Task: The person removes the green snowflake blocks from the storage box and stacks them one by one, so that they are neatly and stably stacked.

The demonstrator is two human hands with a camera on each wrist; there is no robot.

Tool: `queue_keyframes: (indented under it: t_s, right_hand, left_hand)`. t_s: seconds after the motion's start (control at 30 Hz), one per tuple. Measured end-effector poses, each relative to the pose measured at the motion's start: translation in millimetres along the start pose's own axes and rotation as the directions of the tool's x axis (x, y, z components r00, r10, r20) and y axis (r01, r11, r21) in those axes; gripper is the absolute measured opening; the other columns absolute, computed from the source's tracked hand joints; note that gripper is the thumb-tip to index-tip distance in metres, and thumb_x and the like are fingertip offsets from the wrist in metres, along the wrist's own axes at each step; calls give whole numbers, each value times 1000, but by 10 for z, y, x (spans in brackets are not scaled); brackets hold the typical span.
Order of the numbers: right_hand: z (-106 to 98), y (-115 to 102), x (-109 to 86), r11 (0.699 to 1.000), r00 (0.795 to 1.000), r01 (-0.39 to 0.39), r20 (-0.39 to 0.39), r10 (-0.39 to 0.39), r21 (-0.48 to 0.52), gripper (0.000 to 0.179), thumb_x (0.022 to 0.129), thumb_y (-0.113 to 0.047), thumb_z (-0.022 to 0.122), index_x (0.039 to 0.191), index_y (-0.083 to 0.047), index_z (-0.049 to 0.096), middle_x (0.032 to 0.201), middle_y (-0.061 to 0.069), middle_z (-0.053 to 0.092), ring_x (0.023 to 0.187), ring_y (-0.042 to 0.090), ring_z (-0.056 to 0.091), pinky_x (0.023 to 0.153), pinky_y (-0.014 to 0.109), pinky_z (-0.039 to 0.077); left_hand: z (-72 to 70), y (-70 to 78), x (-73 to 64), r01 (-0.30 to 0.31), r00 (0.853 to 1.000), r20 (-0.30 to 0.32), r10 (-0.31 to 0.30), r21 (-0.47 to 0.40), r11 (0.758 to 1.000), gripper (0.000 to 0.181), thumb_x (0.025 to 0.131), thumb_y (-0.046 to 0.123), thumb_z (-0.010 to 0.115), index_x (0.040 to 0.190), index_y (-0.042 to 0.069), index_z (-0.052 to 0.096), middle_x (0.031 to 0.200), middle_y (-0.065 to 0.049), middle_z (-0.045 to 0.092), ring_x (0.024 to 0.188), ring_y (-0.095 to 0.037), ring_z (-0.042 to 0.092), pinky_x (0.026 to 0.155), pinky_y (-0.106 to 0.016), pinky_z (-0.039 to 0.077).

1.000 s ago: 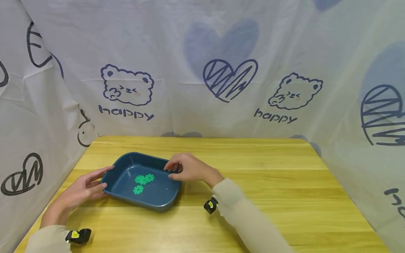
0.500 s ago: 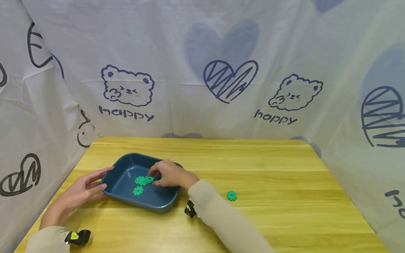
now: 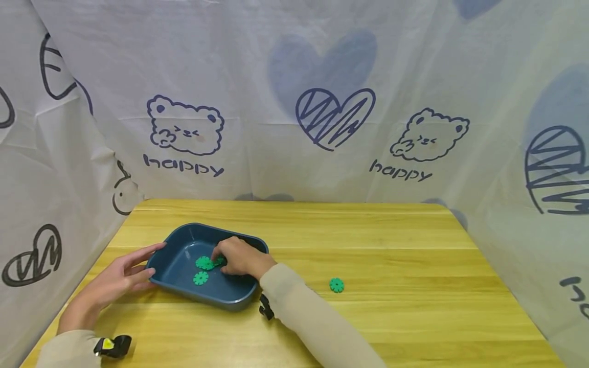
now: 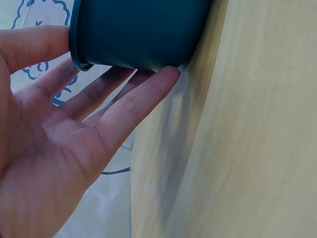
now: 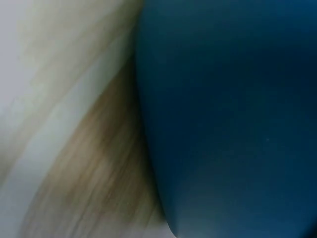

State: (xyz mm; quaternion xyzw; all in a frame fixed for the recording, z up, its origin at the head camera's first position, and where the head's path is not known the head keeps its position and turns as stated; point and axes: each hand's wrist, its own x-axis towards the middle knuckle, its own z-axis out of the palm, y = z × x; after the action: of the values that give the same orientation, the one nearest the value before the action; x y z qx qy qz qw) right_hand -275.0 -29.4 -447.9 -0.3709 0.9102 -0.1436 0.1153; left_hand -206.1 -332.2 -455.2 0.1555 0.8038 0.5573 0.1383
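Observation:
A dark blue rectangular tray stands at the left of the table. Several small green snowflake discs with notched edges lie in it, some overlapping. My left hand touches the tray's left end; in the left wrist view its nearly straight fingers rest against the outer wall and rim. Inside the tray, my right hand has its fingers curled at a snowflake disc and pinches it, the disc partly hidden. The right wrist view shows mostly the tray's blurred outer wall.
One more green disc lies flat on the wooden table, right of the tray and beside my right sleeve. A white cloth printed with bears and hearts hangs behind and at both sides.
My right hand moves left from the tray's right rim to the discs inside it. The disc on the table comes into sight as the right arm shifts. My left hand stays in place.

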Motion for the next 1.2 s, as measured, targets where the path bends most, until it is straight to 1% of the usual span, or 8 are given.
queue_keyframes:
  t_s: [0.23,0.47,0.53,0.6,0.73,0.8,1.07,1.2]
  right_hand:
    - [14,-7,17,1000,1000,11,-15,-11,-19,30,93,-13,78,122,-17,76,127,-3,73,123,9,64,102,17,53]
    - [23,-23,27,1000,1000,3,-11,-4,-15,31,94,-13,77,125,-16,75,126,-3,74,121,7,66,100,16,54]
    - [25,-26,26,1000,1000,1,-7,-1,-12,31,94,-13,76,125,-16,75,125,-4,74,119,7,67,99,16,54]
    - [26,-26,26,1000,1000,1,-5,-1,-10,31,94,-13,76,125,-15,75,124,-3,75,118,7,67,98,16,54]
    - [25,-24,18,1000,1000,8,2,-8,-17,31,94,-13,76,125,-15,76,124,-3,74,117,7,67,97,16,55]
    - [24,-23,11,1000,1000,9,6,-9,-17,30,95,-12,76,125,-15,76,124,-2,73,117,8,67,96,16,55]
    - [-13,-41,-18,999,999,-2,35,3,-37,32,92,-6,76,123,-14,76,123,-2,72,116,8,66,93,16,56]
    - [-39,-42,-32,999,999,-20,50,21,-27,31,91,-9,78,122,-15,77,120,-3,75,108,4,66,88,15,56]
  left_hand:
    - [7,12,-6,8,1000,-1,-8,0,1000,64,105,11,58,162,4,29,140,32,37,114,12,60,87,-28,63]
    - [6,26,-9,46,999,-7,-46,3,999,64,106,12,58,163,7,28,151,18,36,114,10,61,88,-29,63]
    - [6,28,-9,50,999,-8,-50,6,999,64,106,13,58,163,7,28,152,17,35,114,11,61,88,-29,63]
    - [7,25,-8,44,999,-7,-44,5,999,64,106,13,58,163,7,28,151,19,36,114,11,60,88,-29,63]
    - [6,15,-10,25,1000,1,-25,-6,1000,64,106,11,57,162,6,29,143,30,38,115,12,60,87,-28,63]
    - [6,11,-12,16,1000,6,-16,-9,1000,64,106,10,57,162,5,28,140,33,38,115,12,60,87,-28,63]
    - [5,12,-6,13,1000,6,-13,-15,1000,64,105,10,57,162,5,28,141,32,38,115,12,60,88,-28,63]
    - [5,16,-6,12,1000,8,-12,-18,1000,64,105,9,57,162,5,29,139,34,38,115,11,60,87,-28,63]
